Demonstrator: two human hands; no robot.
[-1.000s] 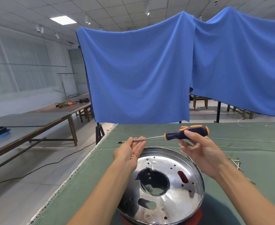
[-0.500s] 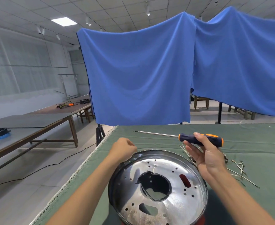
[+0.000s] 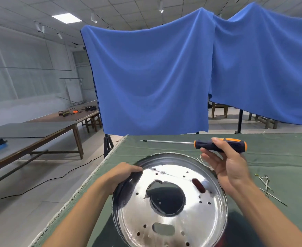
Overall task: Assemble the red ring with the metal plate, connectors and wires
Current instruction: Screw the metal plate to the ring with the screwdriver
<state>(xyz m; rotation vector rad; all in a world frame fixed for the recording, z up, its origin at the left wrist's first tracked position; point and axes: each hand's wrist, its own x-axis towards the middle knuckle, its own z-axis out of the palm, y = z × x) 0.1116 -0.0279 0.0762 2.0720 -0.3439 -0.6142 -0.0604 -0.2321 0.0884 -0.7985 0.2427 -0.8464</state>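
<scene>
Behind the green-covered table (image 3: 280, 148) hang two big blue cloths (image 3: 152, 77), blocking off most of the room on the far side. Off to the left are a couple of long wooden benches (image 3: 39, 129) with cables and some orange thing on them, too small to make out. A black cord (image 3: 45, 180) snakes across the floor over there.

On the table, near edge, sits the shiny metal plate (image 3: 169, 202), a dished disc with a big centre hole and lots of small ones. A sliver of the red ring (image 3: 222, 237) peeks out under its near right rim. To the right of the plate lie some loose thin wires (image 3: 266, 184) on the cloth, with a few more partly hidden behind the right hand.

The left hand (image 3: 123, 173) comes in from the near left, fingers curled over the plate's far left rim, gripping it. The right hand (image 3: 230, 168) is raised above the plate's right side, palm facing left, holding the screwdriver (image 3: 219, 145) by its black and orange handle between thumb and fingertips. Its shaft points left, roughly level, above the far side of the table.
</scene>
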